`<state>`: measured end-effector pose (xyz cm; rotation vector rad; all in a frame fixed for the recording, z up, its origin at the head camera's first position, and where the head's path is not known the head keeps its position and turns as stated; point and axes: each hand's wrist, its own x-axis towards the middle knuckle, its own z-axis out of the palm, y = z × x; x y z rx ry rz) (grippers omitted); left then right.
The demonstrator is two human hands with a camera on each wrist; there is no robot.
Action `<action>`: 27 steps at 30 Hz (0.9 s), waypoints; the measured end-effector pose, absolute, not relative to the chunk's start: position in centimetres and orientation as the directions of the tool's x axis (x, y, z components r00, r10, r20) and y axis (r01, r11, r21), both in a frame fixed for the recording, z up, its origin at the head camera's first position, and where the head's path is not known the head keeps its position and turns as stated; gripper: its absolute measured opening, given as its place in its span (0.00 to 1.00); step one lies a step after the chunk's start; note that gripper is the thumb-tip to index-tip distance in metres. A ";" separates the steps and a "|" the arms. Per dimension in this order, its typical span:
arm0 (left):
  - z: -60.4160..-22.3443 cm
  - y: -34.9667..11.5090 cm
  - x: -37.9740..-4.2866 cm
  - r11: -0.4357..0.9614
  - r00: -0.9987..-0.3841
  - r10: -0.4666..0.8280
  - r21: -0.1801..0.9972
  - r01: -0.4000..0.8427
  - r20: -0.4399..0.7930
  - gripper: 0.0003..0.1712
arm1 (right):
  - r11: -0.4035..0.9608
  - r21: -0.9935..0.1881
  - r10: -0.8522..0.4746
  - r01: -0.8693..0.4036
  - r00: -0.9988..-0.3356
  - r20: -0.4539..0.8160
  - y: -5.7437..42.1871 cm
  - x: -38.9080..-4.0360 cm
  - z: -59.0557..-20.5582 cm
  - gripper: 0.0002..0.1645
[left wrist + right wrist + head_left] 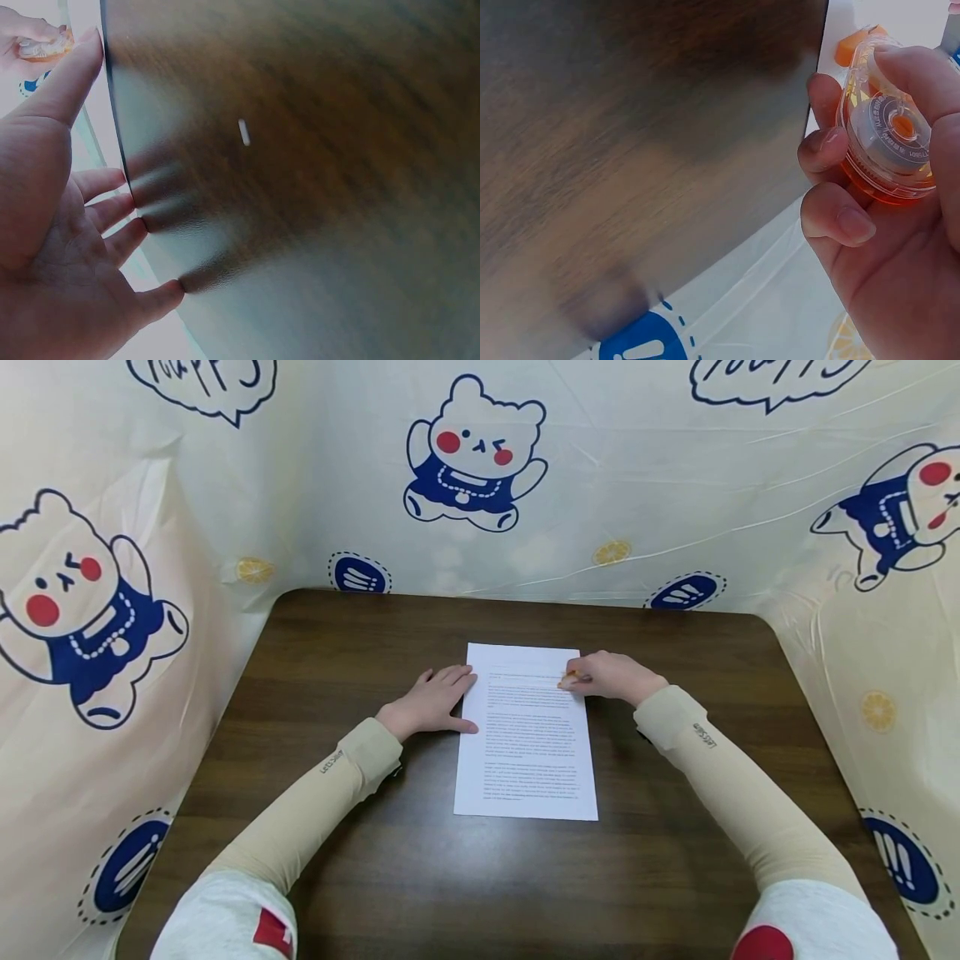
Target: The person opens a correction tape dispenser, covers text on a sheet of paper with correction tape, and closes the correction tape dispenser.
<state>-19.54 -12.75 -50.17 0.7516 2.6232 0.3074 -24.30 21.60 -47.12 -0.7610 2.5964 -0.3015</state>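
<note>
A printed sheet of paper [536, 735] lies on the dark wooden table. My left hand [433, 703] rests at its left edge, fingers spread, with the thumb reaching onto the paper. In my right hand [617, 677] is a correction tape [889, 142], see-through with an orange base and a round spool inside. The thumb presses on its top and the other fingers curl round its side. Its orange tip [849, 49] points over the paper near the upper right, at the top lines of print; whether it touches is too small to tell.
The table [360, 877] has rounded far corners. A pale curtain [637, 468] with cartoon bears surrounds its back and sides. In the left wrist view a small white mark [244, 132] shows on the tabletop; whether it is a reflection I cannot tell.
</note>
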 end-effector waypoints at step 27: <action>-50.4 -12.9 -19.7 0.821 -0.774 0.563 0.303 0.484 -0.291 0.59 | 0.835 -0.329 -0.539 -0.441 -0.775 -0.330 22.1 -23.8 -47.1 0.13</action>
